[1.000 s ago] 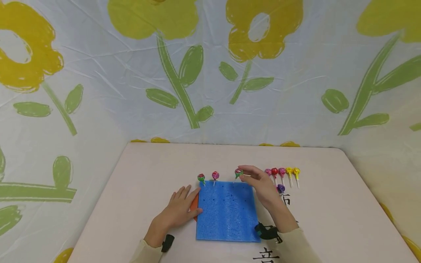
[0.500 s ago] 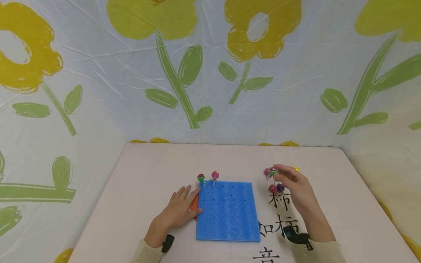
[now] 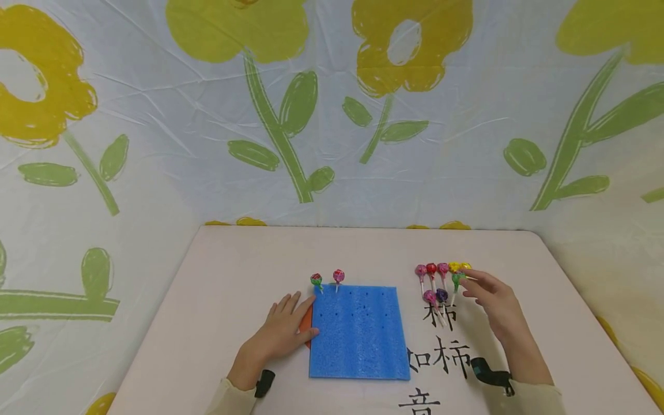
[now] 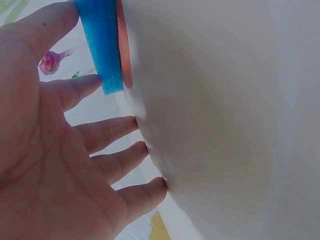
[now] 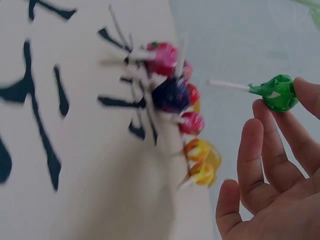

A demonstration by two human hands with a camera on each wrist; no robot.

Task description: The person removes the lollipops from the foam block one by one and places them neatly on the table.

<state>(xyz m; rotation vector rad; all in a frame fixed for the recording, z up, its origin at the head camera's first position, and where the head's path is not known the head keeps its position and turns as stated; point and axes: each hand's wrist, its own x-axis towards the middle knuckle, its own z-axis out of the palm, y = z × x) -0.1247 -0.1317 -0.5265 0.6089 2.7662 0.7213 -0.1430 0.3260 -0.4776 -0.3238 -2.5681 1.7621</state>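
My right hand (image 3: 495, 302) pinches a green-wrapped lollipop (image 5: 281, 94) by its head, the white stick pointing away from the palm. It hovers by a group of lollipops, with a purple one (image 3: 441, 295), pink ones (image 3: 429, 297), a red one (image 3: 432, 268) and yellow ones (image 5: 202, 156). My left hand (image 3: 282, 328) lies with spread fingers at the left edge of a blue foam board (image 3: 358, 346), thumb and index finger touching it. Two lollipops stand in the board's far left edge, one green and red (image 3: 316, 279), the other pink (image 3: 338, 276).
Small dark holes dot the upper half of the foam board. Something orange (image 3: 306, 328) shows beneath its left side. Black written characters (image 3: 441, 354) mark the pale table (image 3: 249, 253) at right. Flowered cloth (image 3: 207, 173) hangs behind and at the sides.
My right hand has carried the green lollipop from the board's far edge rightward, past the pink lollipops to beside the yellow ones. The left hand has stayed in place.
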